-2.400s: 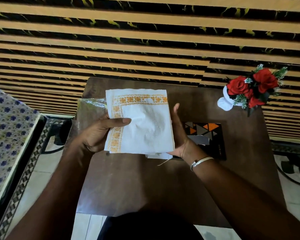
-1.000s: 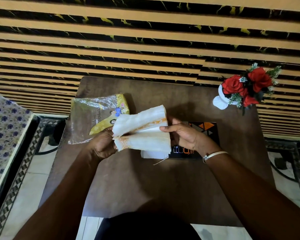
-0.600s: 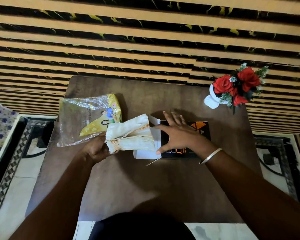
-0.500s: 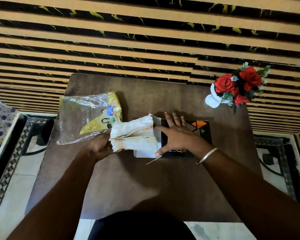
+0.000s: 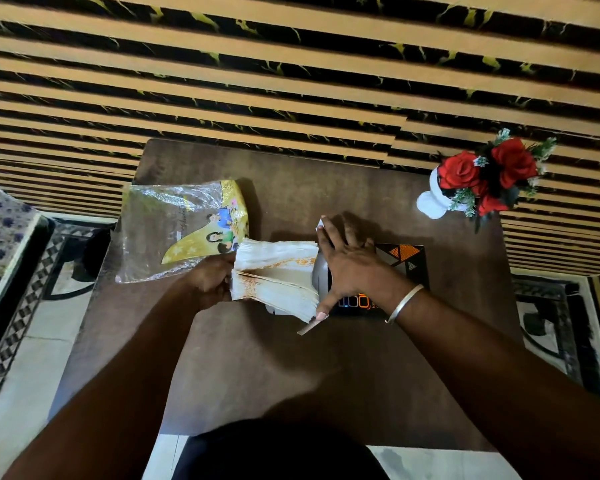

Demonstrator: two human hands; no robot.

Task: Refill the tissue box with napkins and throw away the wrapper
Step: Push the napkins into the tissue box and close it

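Note:
A folded stack of white napkins (image 5: 278,271) with orange borders lies sideways at the open left end of the black tissue box (image 5: 407,263), which has orange and grey triangles on its top. My left hand (image 5: 210,282) grips the stack's left end. My right hand (image 5: 347,265) rests on top of the box with fingers spread, thumb at the front corner, holding the white end flaps apart. The empty clear and yellow wrapper (image 5: 184,226) lies flat on the brown table (image 5: 257,358), to the left of the napkins.
A white vase of red roses (image 5: 478,178) stands at the table's back right corner. A striped wall runs behind the table. A blue-patterned cloth (image 5: 0,237) lies on furniture to the left, and tiled floor shows on both sides.
The napkin stack was folded in half and brought down to the box's open end. My right hand left the napkins and came to rest on the box.

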